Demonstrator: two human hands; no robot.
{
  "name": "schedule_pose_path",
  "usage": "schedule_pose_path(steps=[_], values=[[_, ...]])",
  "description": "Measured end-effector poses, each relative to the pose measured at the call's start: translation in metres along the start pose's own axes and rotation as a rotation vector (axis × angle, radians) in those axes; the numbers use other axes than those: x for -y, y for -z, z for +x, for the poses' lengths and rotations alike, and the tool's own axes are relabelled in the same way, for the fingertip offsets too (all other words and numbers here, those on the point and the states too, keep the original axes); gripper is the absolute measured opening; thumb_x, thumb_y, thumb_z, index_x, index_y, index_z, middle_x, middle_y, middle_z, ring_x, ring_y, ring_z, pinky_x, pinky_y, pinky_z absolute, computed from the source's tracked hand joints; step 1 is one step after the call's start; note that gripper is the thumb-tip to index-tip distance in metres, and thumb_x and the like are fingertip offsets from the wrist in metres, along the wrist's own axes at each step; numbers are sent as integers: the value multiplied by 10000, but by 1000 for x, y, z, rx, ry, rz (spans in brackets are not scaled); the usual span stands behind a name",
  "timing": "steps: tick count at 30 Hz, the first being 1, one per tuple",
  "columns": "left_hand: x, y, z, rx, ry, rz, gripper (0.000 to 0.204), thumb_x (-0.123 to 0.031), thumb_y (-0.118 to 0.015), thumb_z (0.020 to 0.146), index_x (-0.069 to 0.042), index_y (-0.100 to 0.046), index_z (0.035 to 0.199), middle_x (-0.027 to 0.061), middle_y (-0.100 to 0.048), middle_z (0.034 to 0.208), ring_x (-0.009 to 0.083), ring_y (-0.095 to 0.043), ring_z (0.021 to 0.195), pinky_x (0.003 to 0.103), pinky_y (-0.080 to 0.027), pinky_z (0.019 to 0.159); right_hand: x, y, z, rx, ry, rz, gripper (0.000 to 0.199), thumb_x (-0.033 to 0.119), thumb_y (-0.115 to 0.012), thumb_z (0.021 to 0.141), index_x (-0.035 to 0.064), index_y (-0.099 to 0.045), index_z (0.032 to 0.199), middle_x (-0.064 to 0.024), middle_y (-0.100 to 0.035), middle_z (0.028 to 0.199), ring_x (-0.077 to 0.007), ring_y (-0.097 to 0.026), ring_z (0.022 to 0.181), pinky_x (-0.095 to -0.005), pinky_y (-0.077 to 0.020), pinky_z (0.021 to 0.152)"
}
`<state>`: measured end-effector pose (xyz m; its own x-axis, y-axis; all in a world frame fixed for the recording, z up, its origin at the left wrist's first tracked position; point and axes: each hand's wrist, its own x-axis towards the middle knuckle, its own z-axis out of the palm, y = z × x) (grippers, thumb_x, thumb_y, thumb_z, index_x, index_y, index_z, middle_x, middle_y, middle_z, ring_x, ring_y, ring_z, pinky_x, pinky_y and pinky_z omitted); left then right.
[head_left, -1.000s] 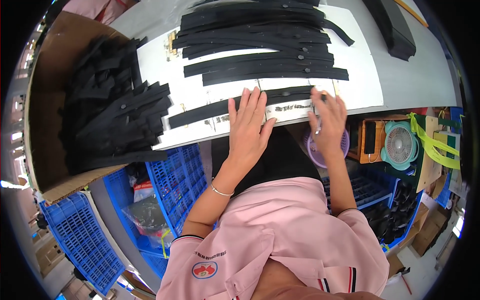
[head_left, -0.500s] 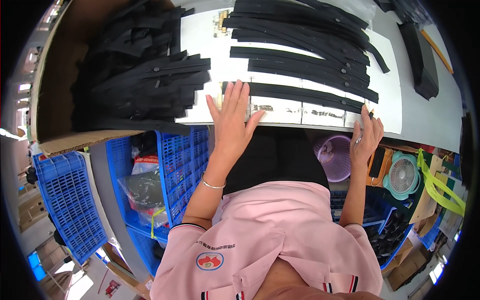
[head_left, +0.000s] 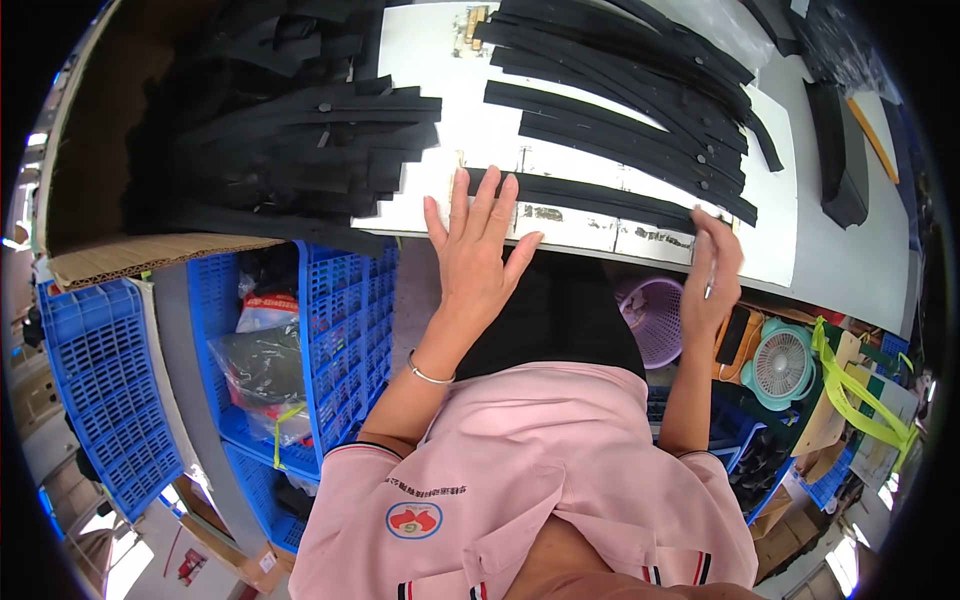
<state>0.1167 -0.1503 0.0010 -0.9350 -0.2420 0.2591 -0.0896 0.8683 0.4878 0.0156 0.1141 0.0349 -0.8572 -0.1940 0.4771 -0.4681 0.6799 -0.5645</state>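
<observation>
My left hand [head_left: 478, 235] lies flat with fingers spread, its fingertips on the left end of a black fabric strip [head_left: 600, 200]. That strip runs along the near side of a white board [head_left: 770, 245] with dark marks and lines drawn on it. At the strip's right part, my right hand [head_left: 716, 262] is closed round a slim pen [head_left: 708, 292]; its fingertips touch the strip and hide its end. Beyond it, more black strips [head_left: 630, 150] with small round dark pieces near their right ends lie side by side, the farther ones overlapping.
A cardboard box [head_left: 150, 262] at left carries a heap of black strips [head_left: 280, 150]. A long black block [head_left: 838, 150] lies at the table's right. Below are blue crates [head_left: 345, 330], a purple basket [head_left: 655, 325] and a teal fan [head_left: 780, 365].
My right hand has shifted left along the strip, its fingers drawn closer together round the pen. My left hand stays at the strip's left end. The whole view has turned slightly.
</observation>
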Motion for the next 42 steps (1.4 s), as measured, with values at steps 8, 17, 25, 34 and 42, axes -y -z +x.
schedule_pose_path(steps=[8, 17, 25, 34, 42], values=[[0, -1, -1, -30, 5, 0, 676, -366, -755, 922, -101, -541, 1506, 93, -483, 1584, 362, -315, 1537, 631, -91, 1224, 89, -82, 35, 304, -203, 637, 158, 105, -663, 1006, -6, -751, 1077, -81, -771, 942, -146, -694, 794, -263, -536, 709], [2, -3, -2, -50, 12, -36, 682, -356, -770, 902, -103, -554, 1498, 86, -488, 1584, 356, -320, 1536, 617, -83, 1226, 82, -122, 29, 327, -72, 508, 158, 129, -687, 997, -14, -746, 1027, -85, -770, 968, -185, -717, 755, -287, -554, 677], [1, -4, -1, -60, -4, -22, 685, -367, -782, 888, -73, -574, 1470, 97, -503, 1565, 358, -332, 1530, 617, -104, 1225, 83, -123, 29, 308, -15, 477, 142, 114, -684, 997, -10, -744, 1031, -82, -763, 1004, -184, -717, 758, -290, -562, 673], [2, -5, -1, -54, -11, 2, 683, -366, -779, 890, -74, -571, 1471, 100, -494, 1570, 375, -339, 1520, 645, -116, 1211, 79, -116, 29, 437, -62, 589, 169, 128, -677, 991, -16, -764, 984, -93, -765, 850, -181, -694, 659, -274, -524, 610], [1, -6, 0, -38, -12, 9, 701, -352, -780, 892, -94, -546, 1500, 93, -481, 1583, 371, -333, 1525, 636, -86, 1214, 73, -112, 30, 461, -19, 606, 202, 119, -653, 1012, -50, -759, 974, -68, -755, 828, -95, -665, 687, -240, -508, 607]])
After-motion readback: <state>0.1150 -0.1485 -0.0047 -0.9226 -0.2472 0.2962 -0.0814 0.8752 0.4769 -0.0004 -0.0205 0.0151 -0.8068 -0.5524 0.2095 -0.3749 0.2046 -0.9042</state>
